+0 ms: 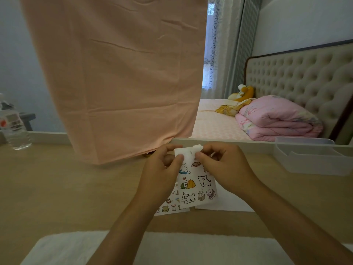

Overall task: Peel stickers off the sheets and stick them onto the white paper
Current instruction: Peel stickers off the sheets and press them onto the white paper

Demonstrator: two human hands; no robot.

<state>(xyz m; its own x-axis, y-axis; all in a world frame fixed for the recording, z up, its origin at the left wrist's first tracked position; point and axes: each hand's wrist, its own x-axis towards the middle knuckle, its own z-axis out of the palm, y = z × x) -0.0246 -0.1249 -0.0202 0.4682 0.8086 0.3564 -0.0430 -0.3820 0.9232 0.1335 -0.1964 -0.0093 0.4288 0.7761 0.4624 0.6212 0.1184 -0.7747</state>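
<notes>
Two sticker sheets: left hand (162,169) pinches raised sheet (196,186), second sheet (170,205) flat on desk (76,188) beneath. Right hand (223,167) pinches one sticker (197,149) at its top. One white paper (229,203), half hidden by right wrist; pink cloth (118,73) behind.

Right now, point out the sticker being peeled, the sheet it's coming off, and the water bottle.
peeled sticker (197,148): head view, its lifted white back.
sticker sheet (196,186): head view, printed middle.
water bottle (13,121): head view, label.
</notes>
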